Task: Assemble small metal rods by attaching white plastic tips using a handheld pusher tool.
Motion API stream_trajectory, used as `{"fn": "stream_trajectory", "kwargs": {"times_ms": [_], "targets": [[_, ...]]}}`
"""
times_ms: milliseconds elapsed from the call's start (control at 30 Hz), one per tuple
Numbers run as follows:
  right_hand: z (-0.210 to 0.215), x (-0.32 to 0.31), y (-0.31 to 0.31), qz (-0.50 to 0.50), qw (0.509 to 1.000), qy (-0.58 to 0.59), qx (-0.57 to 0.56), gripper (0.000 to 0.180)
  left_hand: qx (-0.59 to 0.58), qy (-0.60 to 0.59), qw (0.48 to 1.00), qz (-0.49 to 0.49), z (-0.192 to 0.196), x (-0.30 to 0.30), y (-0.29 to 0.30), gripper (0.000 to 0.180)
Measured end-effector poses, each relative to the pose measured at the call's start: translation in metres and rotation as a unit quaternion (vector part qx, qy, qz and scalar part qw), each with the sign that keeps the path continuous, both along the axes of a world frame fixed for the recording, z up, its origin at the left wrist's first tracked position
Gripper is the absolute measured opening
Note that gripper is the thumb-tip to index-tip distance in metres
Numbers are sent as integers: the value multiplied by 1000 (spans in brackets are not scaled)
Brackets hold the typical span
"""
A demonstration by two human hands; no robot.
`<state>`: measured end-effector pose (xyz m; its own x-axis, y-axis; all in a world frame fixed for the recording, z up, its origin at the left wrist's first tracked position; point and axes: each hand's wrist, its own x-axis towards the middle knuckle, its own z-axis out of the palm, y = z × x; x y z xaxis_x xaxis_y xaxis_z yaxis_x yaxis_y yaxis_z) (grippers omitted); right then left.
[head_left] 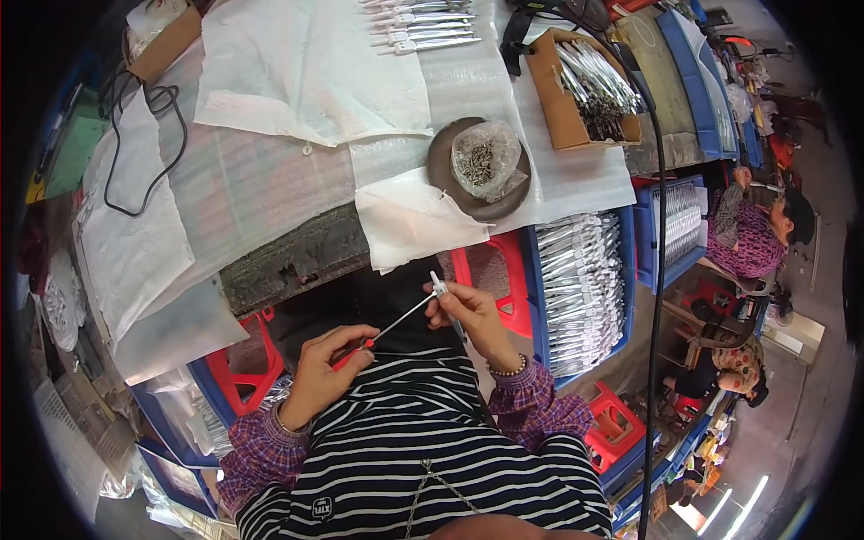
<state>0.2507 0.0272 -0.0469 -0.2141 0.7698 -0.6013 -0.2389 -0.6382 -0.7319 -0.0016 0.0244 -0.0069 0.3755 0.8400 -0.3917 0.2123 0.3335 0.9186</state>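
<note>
A screwdriver with a red handle and a long thin metal shaft (402, 319) lies between my hands, above my lap. My left hand (328, 367) closes its fingers on the red handle. The shaft's far tip meets a small white and silver piece (438, 286), which my right hand (475, 315) pinches between thumb and fingers. Whether the tip sits in a screw is too small to tell. Beyond my hands, a round brown dish (438, 171) on the table holds a clear plastic bag of small metal parts (486, 162).
Crumpled white paper (409, 216) covers the table's near edge. Right stand a cardboard box (551, 94) of silver pieces and a blue bin (538, 310) full of silver-white pieces. More silver-white pieces (418, 27) lie in rows far off. A black cable (660, 225) hangs right; people sit beyond.
</note>
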Motion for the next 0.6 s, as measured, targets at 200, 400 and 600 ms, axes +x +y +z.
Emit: {"fn": "stream_trajectory", "kwargs": {"times_ms": [200, 400, 600], "targets": [[9, -8, -3, 15, 953, -221, 207, 28, -175, -112, 977, 38, 9, -2, 7, 25], [11, -12, -6, 16, 873, -359, 331, 29, -555, -299, 770, 101, 9, -10, 15, 33], [12, -10, -9, 69, 856, -370, 354, 28, -485, -200, 851, 11, 13, -11, 20, 32]]}}
